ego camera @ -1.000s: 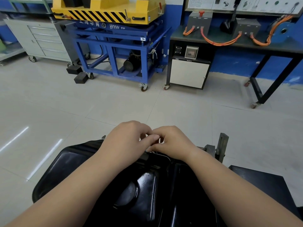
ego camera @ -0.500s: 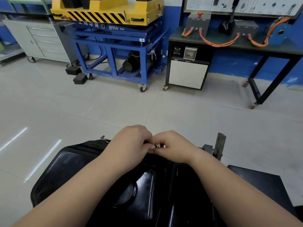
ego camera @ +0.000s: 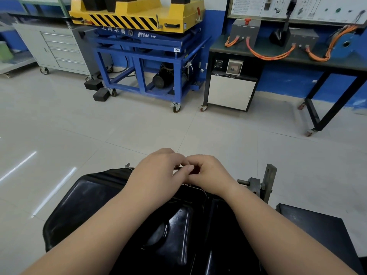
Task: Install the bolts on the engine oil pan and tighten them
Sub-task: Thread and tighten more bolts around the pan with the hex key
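Two hands over a glossy black pan (ego camera: 95, 205).
Left hand (ego camera: 158, 173) and right hand (ego camera: 210, 174) meet at its far rim, fingers curled; what they grip is hidden.

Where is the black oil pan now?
The oil pan lies at bottom centre of the head view, under both forearms; the left hand and right hand meet at its far edge.

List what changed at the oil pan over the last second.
Hardly anything. The left hand and right hand stay together, fingers curled, at the far rim of the oil pan, with only slight finger shifts. What they work on is hidden, so no grasp or release shows. The pan stays put.
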`<state>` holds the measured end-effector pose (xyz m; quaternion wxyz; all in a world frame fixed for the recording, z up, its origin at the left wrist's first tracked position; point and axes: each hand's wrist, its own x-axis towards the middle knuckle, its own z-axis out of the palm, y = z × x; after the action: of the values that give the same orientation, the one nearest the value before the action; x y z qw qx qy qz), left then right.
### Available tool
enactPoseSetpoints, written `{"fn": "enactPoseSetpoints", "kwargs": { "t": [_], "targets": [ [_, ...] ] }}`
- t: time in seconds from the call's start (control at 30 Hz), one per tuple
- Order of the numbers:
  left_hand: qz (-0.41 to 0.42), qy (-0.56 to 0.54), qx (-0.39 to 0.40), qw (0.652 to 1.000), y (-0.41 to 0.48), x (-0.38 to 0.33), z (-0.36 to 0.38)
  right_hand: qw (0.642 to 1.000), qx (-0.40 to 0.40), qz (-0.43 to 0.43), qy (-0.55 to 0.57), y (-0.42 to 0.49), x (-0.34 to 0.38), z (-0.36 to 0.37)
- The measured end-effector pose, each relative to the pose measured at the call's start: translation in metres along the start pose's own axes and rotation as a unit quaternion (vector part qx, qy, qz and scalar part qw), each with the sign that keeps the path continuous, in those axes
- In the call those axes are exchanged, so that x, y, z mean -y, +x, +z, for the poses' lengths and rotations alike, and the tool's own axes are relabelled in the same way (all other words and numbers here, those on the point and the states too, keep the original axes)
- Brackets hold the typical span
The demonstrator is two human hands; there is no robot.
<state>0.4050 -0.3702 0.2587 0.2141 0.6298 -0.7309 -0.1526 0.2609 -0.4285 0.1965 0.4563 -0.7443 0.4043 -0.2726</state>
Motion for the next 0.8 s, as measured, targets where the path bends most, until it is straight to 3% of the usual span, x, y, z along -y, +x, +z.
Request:
{"fn": "enactPoseSetpoints", "kwargs": {
  "t": [0.27, 0.53, 0.8],
  "targets": [
    [-0.071, -0.033, -0.013, 0.997, 0.005, 0.002, 0.002, 1.0, -0.001, 0.01, 0.012, -0.001, -0.006, 0.005],
    [-0.034, -0.031, 0.024, 0.999, 0.006, 0.002, -0.001, 0.996, 0.074, -0.004, -0.051, -0.006, 0.007, -0.011],
    [-0.019, -0.046, 0.03, 0.998, 0.004, -0.001, -0.001, 1.0, 0.013, -0.003, -0.017, -0.002, 0.003, -0.012]
  ]
}}
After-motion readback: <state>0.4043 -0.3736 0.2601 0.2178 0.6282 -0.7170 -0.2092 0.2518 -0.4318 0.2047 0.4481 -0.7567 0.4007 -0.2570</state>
